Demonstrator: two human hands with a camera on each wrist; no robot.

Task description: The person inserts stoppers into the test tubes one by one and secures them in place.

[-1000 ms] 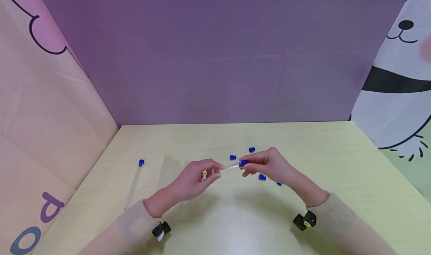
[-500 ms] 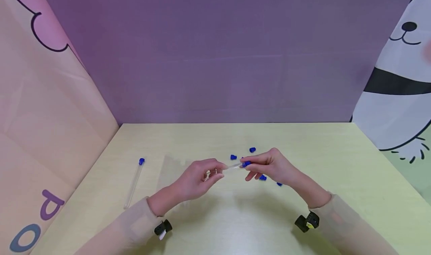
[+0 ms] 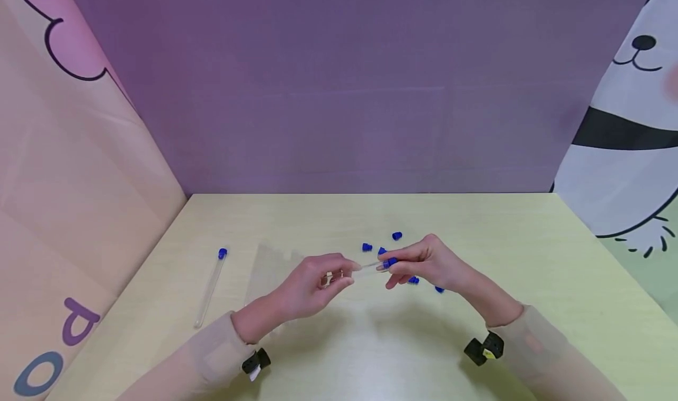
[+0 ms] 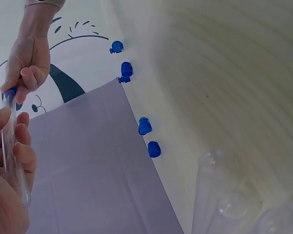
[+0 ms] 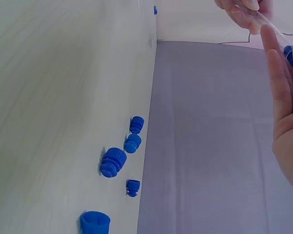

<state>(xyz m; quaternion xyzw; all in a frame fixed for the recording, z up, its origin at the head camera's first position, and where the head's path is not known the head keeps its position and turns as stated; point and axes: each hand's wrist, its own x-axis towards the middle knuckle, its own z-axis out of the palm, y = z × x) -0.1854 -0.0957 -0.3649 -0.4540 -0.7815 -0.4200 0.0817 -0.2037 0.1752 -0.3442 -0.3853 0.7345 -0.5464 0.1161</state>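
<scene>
My left hand (image 3: 309,288) grips a clear test tube (image 4: 9,139) between thumb and fingers, its rounded end down by the palm in the left wrist view. At the tube's other end, my right hand (image 3: 434,264) pinches a blue stopper (image 3: 390,262) between thumb and index finger. The stopper sits at the tube's mouth; the right fingertips partly cover the joint. Both hands are raised over the table. Several loose blue stoppers, one of them a ribbed stopper (image 5: 113,162), lie on the table beyond and below the right hand.
On the left of the pale table (image 3: 477,218) lies a test tube with a blue stopper (image 3: 212,289). Several clear tubes (image 4: 233,207) lie together beside the left hand. A purple backdrop (image 3: 344,95) rises along the table's far edge.
Both hands have shifted slightly to the right and down with the tube and stopper. A loose stopper behind the right fingertips now shows more.
</scene>
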